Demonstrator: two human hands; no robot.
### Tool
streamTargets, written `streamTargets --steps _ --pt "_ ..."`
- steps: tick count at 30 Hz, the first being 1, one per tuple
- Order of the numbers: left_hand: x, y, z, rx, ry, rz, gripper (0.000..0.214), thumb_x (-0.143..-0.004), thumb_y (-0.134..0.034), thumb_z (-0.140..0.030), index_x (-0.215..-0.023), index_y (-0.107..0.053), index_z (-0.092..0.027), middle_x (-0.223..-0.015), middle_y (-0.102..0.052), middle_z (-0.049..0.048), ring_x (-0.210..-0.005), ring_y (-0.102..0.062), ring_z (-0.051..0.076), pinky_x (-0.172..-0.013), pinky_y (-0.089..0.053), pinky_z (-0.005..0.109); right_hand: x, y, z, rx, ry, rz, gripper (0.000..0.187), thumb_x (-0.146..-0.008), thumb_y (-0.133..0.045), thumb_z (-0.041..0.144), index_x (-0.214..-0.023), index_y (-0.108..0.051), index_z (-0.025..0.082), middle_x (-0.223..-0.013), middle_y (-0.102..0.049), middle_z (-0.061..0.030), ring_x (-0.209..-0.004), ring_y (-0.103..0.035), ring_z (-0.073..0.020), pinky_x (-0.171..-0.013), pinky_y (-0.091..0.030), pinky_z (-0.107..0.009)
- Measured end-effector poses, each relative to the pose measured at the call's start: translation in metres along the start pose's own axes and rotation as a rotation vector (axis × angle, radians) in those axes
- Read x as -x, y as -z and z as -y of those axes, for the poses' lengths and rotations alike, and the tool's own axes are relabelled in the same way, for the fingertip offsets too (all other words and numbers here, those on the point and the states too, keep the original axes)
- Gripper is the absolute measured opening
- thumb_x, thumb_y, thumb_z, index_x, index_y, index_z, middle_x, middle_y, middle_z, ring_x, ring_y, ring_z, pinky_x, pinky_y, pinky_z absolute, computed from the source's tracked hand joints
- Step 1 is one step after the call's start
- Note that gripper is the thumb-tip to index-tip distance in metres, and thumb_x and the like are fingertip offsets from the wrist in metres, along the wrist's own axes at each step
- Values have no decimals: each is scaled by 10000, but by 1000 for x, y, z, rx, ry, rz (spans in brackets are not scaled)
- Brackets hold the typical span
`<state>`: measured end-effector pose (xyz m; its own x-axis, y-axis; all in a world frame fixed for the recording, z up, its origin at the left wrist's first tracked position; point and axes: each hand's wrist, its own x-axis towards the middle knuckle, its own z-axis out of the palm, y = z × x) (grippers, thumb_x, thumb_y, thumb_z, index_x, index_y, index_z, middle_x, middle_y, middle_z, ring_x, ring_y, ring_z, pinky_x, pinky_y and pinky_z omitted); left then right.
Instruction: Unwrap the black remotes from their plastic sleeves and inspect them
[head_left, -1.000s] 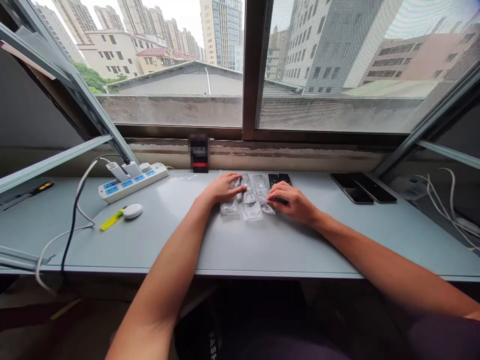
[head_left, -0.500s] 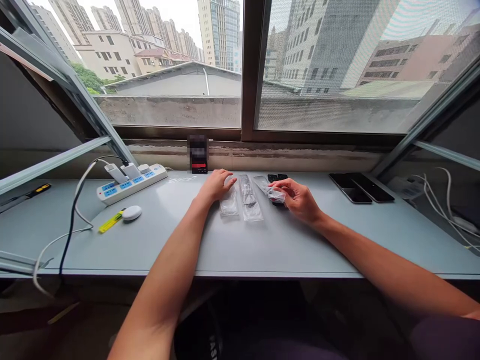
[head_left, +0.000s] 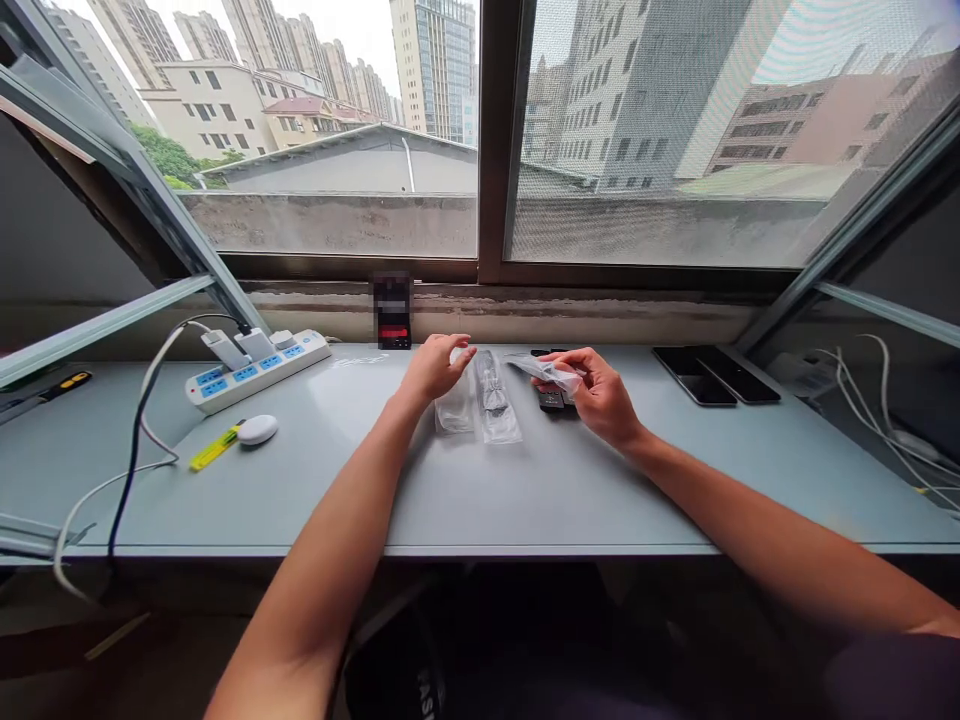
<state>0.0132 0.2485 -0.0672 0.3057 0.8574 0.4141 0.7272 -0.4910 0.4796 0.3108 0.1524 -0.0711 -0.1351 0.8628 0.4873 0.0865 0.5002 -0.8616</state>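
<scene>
My right hand (head_left: 596,388) is shut on a crumpled clear plastic bag (head_left: 546,372), holding it just above the black remote controls (head_left: 553,396), which it partly hides. My left hand (head_left: 437,367) sits at the top end of another clear plastic bag (head_left: 454,412), which lies flat on the grey-blue desk (head_left: 360,490). It grips nothing. Between my hands lies a third clear bag (head_left: 496,400) with a dark, slender item sealed inside.
A white power strip (head_left: 255,370) with plugged-in chargers and cables stands at left. Near it are a white mouse (head_left: 257,430) and a yellow marker-like item (head_left: 214,452). Two black smartphones (head_left: 712,376) lie at right, below the window.
My right hand has picked up the clear bag and raised it off the desk above the remotes. My left hand has eased back from the middle bag.
</scene>
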Motion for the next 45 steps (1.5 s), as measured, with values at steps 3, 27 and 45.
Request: streamTargets --steps 3,27,45 --pt "-1 -7 -22 127 38 -8 586 -1107 -596 -490 -1609 -599 -187 -1355 -805 135 -1424 -636 353 -1233 -443 498 -1 2 0 156 157 36 269 -1126 -636 532 -1082 -638 267 -1340 -760 -122 -1133 -779 -292 -1012 -638 -518" --pt "-1 -4 -46 1211 287 79 510 -856 -865 -660 -936 -739 -172 -823 -723 62 -651 -645 153 -602 -512 291 6 -20 5 -578 -625 414 416 -935 -897 468 -1185 -755 168 -1182 -840 -167 -841 -849 -274 -631 -678 -340" --pt "44 58 -97 574 39 -327 393 -1039 -752 -578 -1303 -811 -292 -1260 -807 80 -1260 -747 334 -983 -636 436 8 -22 -3 -633 -654 498 319 -932 -929 407 -1088 -794 164 -1058 -832 -115 -813 -827 -222 -683 -688 -315"
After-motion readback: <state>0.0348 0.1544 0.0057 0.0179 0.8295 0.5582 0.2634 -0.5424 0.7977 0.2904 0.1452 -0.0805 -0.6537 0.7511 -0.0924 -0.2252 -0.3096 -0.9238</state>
